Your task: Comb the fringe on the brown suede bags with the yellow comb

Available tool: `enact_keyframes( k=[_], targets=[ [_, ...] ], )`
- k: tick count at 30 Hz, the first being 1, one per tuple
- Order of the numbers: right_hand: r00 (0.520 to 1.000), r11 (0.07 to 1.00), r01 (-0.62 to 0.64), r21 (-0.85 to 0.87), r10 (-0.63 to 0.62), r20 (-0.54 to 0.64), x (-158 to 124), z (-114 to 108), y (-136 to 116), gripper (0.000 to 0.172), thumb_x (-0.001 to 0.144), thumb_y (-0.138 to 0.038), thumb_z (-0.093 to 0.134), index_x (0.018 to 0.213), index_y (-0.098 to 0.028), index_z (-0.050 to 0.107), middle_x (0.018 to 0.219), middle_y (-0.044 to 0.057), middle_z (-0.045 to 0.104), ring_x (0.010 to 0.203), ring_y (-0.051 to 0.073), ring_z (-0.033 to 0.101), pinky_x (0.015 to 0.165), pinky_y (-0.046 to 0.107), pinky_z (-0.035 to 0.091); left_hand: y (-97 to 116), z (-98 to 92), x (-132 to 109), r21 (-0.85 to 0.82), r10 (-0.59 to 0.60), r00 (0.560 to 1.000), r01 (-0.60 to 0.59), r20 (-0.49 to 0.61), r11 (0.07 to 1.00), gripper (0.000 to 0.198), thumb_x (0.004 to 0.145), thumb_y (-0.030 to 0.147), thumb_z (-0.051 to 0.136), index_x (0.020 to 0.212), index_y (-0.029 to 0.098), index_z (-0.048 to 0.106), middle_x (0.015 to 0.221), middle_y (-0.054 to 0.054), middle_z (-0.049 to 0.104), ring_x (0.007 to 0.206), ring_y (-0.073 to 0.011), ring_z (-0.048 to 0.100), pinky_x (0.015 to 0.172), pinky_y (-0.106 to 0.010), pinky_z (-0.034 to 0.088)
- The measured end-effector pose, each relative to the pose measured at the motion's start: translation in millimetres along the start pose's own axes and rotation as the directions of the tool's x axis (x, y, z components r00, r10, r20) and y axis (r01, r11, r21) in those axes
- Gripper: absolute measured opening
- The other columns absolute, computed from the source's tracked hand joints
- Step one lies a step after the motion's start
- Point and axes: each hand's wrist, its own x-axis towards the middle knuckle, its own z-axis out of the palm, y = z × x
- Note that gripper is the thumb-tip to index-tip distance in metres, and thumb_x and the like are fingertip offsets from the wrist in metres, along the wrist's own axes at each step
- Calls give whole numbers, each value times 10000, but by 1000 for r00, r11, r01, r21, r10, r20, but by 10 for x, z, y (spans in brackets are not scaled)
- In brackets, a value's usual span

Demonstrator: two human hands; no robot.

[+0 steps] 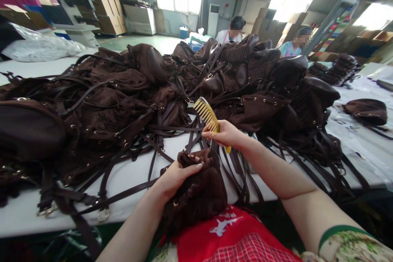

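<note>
My left hand [181, 174] grips the bunched top of a dark brown bag [202, 192], with the thumb lying over the gathered cloth. The bag rests against my red apron [233, 233] at the table's front edge. Above and to the right of it, my right hand [225, 134] is closed around a yellow comb [208, 115], whose wide teeth point up and to the left. A thin strand or thread hangs between the right hand and the bag; I cannot make out what it is. The comb's teeth are apart from the bag.
Heaped brown bags [123, 77] with straps and metal rings cover much of the white table [129, 196]. A single bag [367, 110] lies at the right. Two people [231, 30] sit beyond the heap. Clear plastic wrap [43, 45] lies at the far left, near stacked cartons [104, 8].
</note>
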Motion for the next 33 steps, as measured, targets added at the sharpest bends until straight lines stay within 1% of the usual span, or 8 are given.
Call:
enact_keyframes(
  k=[3, 7, 11, 16, 21, 25, 30, 33],
  targets=[
    [980, 981, -124, -148, 144, 136, -125, -177, 82, 402, 704, -499, 693, 702, -115, 577, 466, -62, 475, 337, 38, 374, 313, 158, 265, -39, -77, 7, -61, 26, 998, -29, -54, 998, 373, 634, 320, 809, 919, 151, 637, 892, -66, 704, 805, -206, 647, 789, -318, 477],
    [863, 936, -227, -268, 321, 390, -263, -137, 215, 425, 701, -528, 688, 732, -111, 610, 551, -28, 557, 371, 45, 425, 326, 156, 297, -49, -87, 29, -72, 44, 999, -45, -17, 996, 375, 640, 308, 808, 939, 151, 647, 935, -72, 706, 846, -214, 646, 827, -327, 473],
    [926, 960, -277, -46, 279, 254, -294, 122, 359, 399, 708, -519, 681, 705, -138, 561, 482, -63, 496, 338, 41, 387, 313, 160, 272, -12, -67, 17, -59, 60, 998, -58, 34, 997, 400, 660, 325, 793, 990, 141, 660, 995, -94, 704, 903, -243, 644, 871, -362, 475],
    [989, 988, -143, 59, 141, 34, -284, 312, 372, 287, 684, -388, 707, 697, -149, 550, 434, -84, 455, 319, 49, 379, 307, 167, 275, 22, -70, -34, -11, 129, 991, -129, 41, 992, 435, 732, 352, 734, 1107, 154, 635, 1058, -97, 693, 1011, -251, 619, 905, -354, 472],
    [951, 985, -165, 48, 146, 271, -244, 295, 231, 317, 698, -400, 709, 794, -124, 585, 460, -81, 475, 334, 48, 393, 309, 158, 285, 28, -21, -40, 88, 214, 975, -209, -54, 974, 374, 744, 411, 699, 1010, 151, 654, 986, -79, 711, 924, -234, 642, 822, -328, 502],
    [863, 978, -205, -44, 202, 463, -113, 313, 223, 357, 613, -373, 790, 768, -119, 592, 458, -87, 476, 341, 42, 390, 298, 144, 277, 89, 59, 1, 393, 427, 899, -361, -94, 846, 214, 788, 366, 612, 817, 162, 667, 814, -47, 710, 750, -201, 638, 694, -288, 493],
    [883, 956, -243, 164, 148, 445, 10, 533, 314, 352, 565, -347, 802, 593, -131, 527, 402, -82, 450, 292, 47, 368, 266, 156, 283, 194, 80, 113, 661, 630, 768, -416, -111, 624, 119, 776, 287, 594, 752, 183, 648, 702, -11, 660, 639, -156, 574, 619, -249, 427],
    [920, 945, -235, 227, 141, 365, -31, 699, 405, 359, 624, -377, 763, 579, -143, 495, 374, -79, 440, 275, 48, 368, 264, 151, 270, 208, 15, 205, 511, 598, 785, -452, -161, 731, 136, 737, 314, 646, 728, 179, 637, 679, 3, 621, 647, -141, 545, 626, -231, 418]
  ],
)
